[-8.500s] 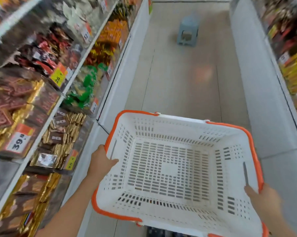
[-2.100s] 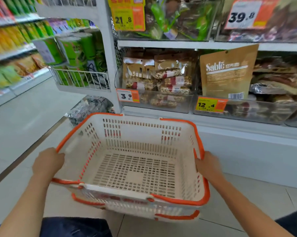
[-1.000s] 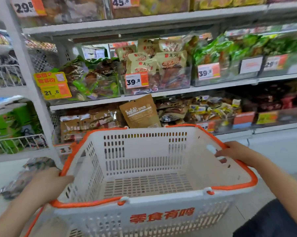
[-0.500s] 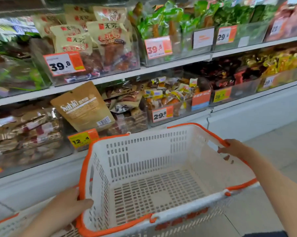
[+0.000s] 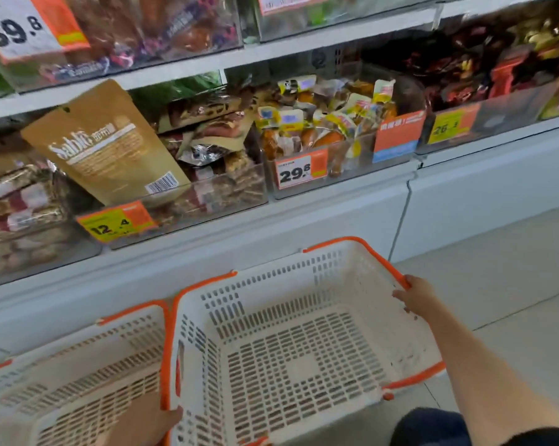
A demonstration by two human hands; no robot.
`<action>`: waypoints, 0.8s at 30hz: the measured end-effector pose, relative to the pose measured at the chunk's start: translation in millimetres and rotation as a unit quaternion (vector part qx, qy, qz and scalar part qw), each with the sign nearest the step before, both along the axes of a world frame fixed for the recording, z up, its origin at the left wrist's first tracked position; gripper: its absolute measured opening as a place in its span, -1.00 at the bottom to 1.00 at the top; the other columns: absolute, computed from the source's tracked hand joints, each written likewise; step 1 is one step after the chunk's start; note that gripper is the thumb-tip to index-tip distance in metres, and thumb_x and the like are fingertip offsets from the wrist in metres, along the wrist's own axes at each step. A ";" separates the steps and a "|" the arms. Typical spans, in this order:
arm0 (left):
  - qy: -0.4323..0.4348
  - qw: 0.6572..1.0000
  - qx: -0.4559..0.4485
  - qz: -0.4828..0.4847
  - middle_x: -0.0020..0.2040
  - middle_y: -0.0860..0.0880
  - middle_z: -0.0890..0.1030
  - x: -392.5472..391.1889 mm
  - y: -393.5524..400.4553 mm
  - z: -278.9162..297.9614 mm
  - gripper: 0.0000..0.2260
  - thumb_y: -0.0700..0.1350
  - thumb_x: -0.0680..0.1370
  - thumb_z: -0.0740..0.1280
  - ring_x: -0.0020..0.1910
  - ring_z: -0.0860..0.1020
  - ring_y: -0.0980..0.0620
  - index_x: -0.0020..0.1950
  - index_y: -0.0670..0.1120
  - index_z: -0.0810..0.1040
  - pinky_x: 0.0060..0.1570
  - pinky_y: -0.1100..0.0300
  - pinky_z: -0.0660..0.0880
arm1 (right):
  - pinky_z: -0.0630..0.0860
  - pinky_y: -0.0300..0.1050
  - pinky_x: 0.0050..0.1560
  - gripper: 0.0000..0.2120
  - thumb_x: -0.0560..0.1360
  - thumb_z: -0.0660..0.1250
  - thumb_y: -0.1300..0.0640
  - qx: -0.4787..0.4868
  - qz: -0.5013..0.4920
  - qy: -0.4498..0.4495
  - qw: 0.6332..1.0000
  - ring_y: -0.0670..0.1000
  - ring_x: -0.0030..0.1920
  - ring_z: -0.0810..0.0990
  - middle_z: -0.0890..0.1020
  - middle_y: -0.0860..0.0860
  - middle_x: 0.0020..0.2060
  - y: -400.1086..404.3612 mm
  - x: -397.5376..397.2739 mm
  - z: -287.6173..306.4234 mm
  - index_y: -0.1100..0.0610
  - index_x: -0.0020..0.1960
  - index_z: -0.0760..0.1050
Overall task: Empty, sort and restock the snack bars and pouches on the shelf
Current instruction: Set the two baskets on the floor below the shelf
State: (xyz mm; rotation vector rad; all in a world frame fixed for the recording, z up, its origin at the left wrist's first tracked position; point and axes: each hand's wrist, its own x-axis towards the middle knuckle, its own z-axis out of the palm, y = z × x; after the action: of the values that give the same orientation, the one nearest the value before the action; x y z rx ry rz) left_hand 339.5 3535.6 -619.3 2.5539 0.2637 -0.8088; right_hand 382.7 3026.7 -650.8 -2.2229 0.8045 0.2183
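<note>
An empty white basket with an orange rim [image 5: 381,259] sits low in front of the bottom shelf. My left hand [image 5: 143,424] grips its near left rim. My right hand [image 5: 415,296] grips its far right rim. A second empty white basket [image 5: 78,358] lies beside it on the left. On the shelf above, a tan Sablé pouch [image 5: 107,146] leans in a clear bin [image 5: 207,201] of snack bars with a 12.4 tag. Another clear bin [image 5: 304,185] with a 29.8 tag holds yellow and orange pouches.
A bin of wrapped bars [image 5: 20,204] stands at the far left. A bin of dark red packs [image 5: 497,120] is at the right, with a 26 tag. The white shelf base [image 5: 304,226] runs behind the baskets. Tiled floor [image 5: 513,268] lies to the right.
Both hands have lowered the basket toward the floor in front of the shelf. A second basket has come into view on its left. The view has dropped closer to the bottom shelf.
</note>
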 end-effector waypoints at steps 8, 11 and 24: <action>-0.064 0.964 0.243 -0.087 -0.22 0.10 0.56 2.2 -9.9 -6.3 -0.70 0.21 0.54 0.14 -0.21 0.54 0.11 -0.11 0.04 0.54 -0.22 0.25 0.45 | 0.51 -0.05 -0.30 -0.70 0.55 0.28 0.17 0.001 0.003 0.028 1.000 0.24 -0.15 0.61 0.52 0.18 -0.09 3.5 9.1 -29.0 0.19 0.26 0.35; -0.121 0.948 0.274 -0.110 -0.20 0.11 0.55 2.8 -14.3 4.3 -0.69 0.21 0.54 0.15 -0.13 0.58 0.08 -0.10 0.03 0.55 -0.22 0.24 0.39 | 0.52 0.04 -0.22 -0.74 0.54 0.27 0.23 -0.005 -0.001 0.018 1.000 0.21 -0.23 0.58 0.52 0.22 -0.11 5.9 8.8 -33.5 0.25 0.21 0.36; -0.063 0.984 0.161 -0.039 0.52 -0.25 0.14 -20.4 -28.5 -26.4 -0.27 0.14 0.64 0.04 0.33 0.42 -0.15 0.51 -0.31 -0.24 0.20 0.03 0.42 | 0.57 0.24 -0.07 -0.80 0.52 0.25 0.19 -0.100 -0.016 0.021 0.995 0.26 -0.16 0.61 0.58 0.25 -0.07 1.2 8.4 -31.5 0.16 0.13 0.36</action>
State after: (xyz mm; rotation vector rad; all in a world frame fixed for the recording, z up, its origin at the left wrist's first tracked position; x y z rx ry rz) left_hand 319.1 3507.1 -645.7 2.9211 0.2752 -0.6725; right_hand 391.1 3027.9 -682.4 -2.3969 0.9195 0.1749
